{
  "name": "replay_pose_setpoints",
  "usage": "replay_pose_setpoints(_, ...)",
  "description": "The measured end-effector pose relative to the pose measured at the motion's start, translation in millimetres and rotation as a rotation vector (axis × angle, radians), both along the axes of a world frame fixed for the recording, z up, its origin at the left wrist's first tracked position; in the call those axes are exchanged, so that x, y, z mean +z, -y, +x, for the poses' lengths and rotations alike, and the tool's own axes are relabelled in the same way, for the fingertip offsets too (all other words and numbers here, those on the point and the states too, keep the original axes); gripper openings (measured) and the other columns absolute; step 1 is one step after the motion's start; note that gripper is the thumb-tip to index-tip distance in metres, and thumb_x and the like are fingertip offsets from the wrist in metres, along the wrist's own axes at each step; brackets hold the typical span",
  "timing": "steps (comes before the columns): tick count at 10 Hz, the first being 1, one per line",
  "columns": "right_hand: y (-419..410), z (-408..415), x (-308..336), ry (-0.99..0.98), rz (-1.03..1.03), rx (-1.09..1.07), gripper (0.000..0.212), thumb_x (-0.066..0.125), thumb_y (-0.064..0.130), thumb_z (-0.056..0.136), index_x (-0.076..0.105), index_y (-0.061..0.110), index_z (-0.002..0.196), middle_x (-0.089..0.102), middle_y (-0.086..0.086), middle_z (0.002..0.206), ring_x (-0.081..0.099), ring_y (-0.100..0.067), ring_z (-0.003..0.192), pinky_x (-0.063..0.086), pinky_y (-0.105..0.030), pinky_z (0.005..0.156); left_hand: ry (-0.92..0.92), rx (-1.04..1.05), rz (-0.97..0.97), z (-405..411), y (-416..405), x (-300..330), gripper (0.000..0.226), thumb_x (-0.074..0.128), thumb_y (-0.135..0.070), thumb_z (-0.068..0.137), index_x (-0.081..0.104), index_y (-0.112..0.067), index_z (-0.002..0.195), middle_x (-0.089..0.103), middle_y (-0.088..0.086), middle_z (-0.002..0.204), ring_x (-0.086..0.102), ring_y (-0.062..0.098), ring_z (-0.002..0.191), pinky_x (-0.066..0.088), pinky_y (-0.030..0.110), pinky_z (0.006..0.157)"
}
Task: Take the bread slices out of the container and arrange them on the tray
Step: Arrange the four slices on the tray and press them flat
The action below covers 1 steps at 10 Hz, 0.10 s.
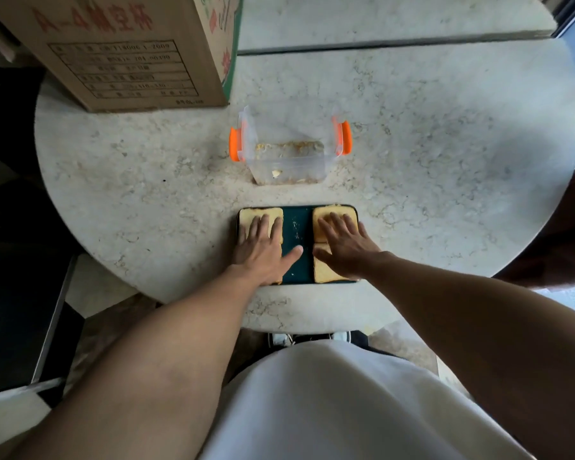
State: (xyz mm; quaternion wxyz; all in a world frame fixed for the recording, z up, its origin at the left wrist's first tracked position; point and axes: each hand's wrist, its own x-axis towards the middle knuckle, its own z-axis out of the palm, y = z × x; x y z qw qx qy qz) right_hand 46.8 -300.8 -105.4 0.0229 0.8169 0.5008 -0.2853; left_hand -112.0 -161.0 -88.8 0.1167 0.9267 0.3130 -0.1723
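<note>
Left hand: the left hand (263,242) lies flat, palm down, fingers spread apart, on the bread at the left side of the tray; it clamps nothing, and the thumb reaches out over the bare middle of the tray. The flat press looks meant to settle or square the bread, not to lift it.
Right hand: the right hand (344,242) lies the same way, fingers apart and gripping nothing, on the bread at the right side.
Bread: pale golden square bread slices (326,277) sit in two columns. The right column shows a far slice and a near slice, end to end. The left column shows a far slice, and only a sliver of a near one under the wrist.
Tray: a dark green rectangular tray (296,257) sits near the table's front edge, close to the person, with crumbs on its bare middle strip. The gap keeps the columns apart.
Container: a clear plastic box with orange side clips (287,154) stands just beyond the tray, open, holding only crumbs.
Table: a round pale marbled stone table (445,161) carries everything.
Box: a brown cardboard carton with red printing (120,51) stands at the far left, well apart.
Progress: the task appears nearly finished.
</note>
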Motion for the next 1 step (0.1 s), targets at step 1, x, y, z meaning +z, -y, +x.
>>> replay_pose_setpoints(1,-13.0,18.2,16.7,-0.036,-0.080,0.025,0.080,0.044,0.058,0.098,0.010,0.024,0.162,0.005,-0.009,0.172,0.000,-0.033,0.157,0.009,-0.054,0.126,0.028,-0.023,-0.019,4.6,-9.1,14.1,0.083,0.031,-0.069,0.090,0.022,-0.015,0.152,0.033,0.015,0.158,0.030,0.034,0.143,0.023,0.053,0.118)
